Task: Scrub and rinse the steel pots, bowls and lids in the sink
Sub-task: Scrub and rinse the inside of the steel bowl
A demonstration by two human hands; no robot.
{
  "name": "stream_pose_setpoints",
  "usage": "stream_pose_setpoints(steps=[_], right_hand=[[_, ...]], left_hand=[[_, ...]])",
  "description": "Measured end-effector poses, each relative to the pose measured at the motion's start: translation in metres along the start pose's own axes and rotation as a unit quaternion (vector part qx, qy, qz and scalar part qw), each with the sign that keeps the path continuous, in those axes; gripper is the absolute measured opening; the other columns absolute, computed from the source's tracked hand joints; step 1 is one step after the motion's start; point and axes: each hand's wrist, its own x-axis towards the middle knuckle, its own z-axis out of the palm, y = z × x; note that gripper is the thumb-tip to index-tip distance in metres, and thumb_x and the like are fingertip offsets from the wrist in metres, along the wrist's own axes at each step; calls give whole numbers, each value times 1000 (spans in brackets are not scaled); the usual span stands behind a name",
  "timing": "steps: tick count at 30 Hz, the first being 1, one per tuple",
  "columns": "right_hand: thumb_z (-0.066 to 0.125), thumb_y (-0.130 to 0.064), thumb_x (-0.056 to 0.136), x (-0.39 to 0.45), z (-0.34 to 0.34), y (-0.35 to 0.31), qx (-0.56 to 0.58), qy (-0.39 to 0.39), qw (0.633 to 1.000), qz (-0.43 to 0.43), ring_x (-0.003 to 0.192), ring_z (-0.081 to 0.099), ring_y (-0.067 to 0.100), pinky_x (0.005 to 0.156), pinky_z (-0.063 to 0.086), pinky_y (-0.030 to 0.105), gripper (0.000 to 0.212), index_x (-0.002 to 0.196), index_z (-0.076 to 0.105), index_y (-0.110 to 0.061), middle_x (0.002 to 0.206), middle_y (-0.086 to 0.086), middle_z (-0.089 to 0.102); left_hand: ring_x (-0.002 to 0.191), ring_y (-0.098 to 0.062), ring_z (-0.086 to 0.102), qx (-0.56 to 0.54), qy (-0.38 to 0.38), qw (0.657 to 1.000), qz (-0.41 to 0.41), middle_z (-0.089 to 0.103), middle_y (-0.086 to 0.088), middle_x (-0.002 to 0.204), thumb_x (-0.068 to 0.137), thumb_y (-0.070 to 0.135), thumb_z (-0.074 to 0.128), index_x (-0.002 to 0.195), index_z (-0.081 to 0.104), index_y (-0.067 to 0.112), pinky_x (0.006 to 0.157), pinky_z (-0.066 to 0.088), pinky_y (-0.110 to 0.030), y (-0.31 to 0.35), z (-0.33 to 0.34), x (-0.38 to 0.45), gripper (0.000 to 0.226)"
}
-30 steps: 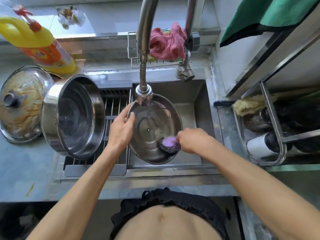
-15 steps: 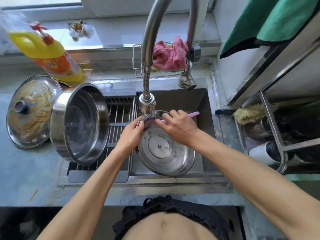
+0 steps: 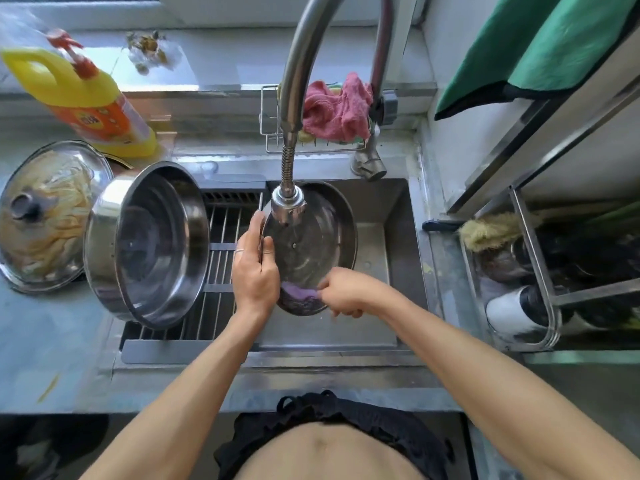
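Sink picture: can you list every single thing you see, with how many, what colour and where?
steel lid: 1, silver, tilted under the tap
scrubber: 1, purple, on the lid's lower edge
tap: 1, silver, over the sink
sink: 1, steel, middle
drain rack: 1, dark, left half of the sink
big pot: 1, silver, on its side on the rack
glass lid: 1, clear, far left counter
soap bottle: 1, yellow, back left
cloth: 1, pink, wire basket behind the tap
towel: 1, green, top right
left hand: grips the lid's rim
right hand: holds the scrubber
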Motion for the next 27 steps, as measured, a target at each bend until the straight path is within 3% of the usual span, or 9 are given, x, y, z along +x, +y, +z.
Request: stream_pose_setpoints(steps=[4,7,10,12,14,19,22,24,27], right_hand=[[45,-22,100,-6,-1,-9,134,-13,991,-19,52,35,13,43,26,21,28,117,67,-25,69,2,54],[42,-14,96,3,-8,-5,-40,11,999,12,60,51,23,46,38,24,33,117,68,-12,87,11,68],[47,-23,96,6,-26,7,-144,112,979,86,101,63,34,77,51,34,36,124,59,-4,122,18,63],[49,-26,94,9,-43,5,-165,176,964,109,115,59,36,91,50,41,36,125,59,-9,127,13,60],[48,-15,94,16,-55,-6,-237,211,942,105,114,61,33,88,50,38,34,125,61,-11,126,9,62],[40,-13,98,25,-46,-11,-435,319,839,-64,108,59,30,72,35,35,38,134,51,-13,122,12,58],[46,-11,93,24,-37,-18,-459,310,817,-160,104,56,31,74,35,37,50,143,43,-19,117,12,55],[56,-13,83,24,-29,-18,-479,325,779,-240,88,58,27,67,34,35,56,137,53,-24,101,9,58],[48,-14,71,28,-23,-3,-506,404,683,-337,63,54,23,56,37,30,47,112,71,-20,79,6,59]], left_hand=[[122,29,36,-40,44,998,-18,44,15,145,106,15,44,150,46,20,101,28,1,-8,5,-4,45],[121,29,37,-69,56,994,-57,45,21,142,107,17,43,151,45,22,101,27,1,-8,-3,-4,44],[126,23,39,-92,29,992,-84,46,24,145,108,18,43,151,45,26,107,28,-3,-8,-10,-7,44],[135,10,39,-110,16,986,-126,45,14,153,109,21,42,152,44,24,112,29,-11,-6,-8,-11,43],[139,0,38,-111,11,979,-170,44,6,156,109,24,40,153,41,20,115,29,-17,-1,-3,-14,44],[141,-15,43,-99,-59,975,-189,48,-5,153,109,24,41,152,44,13,118,30,-30,9,7,-2,45],[126,-12,54,-99,-80,974,-187,60,3,136,109,18,39,142,56,15,104,39,-15,7,5,7,38],[112,-9,62,-114,-93,971,-189,70,7,118,108,18,38,126,67,19,98,46,-13,0,2,12,34],[106,-11,69,-98,-143,965,-198,75,1,112,108,26,38,123,68,18,106,48,-35,-5,-4,20,34]])
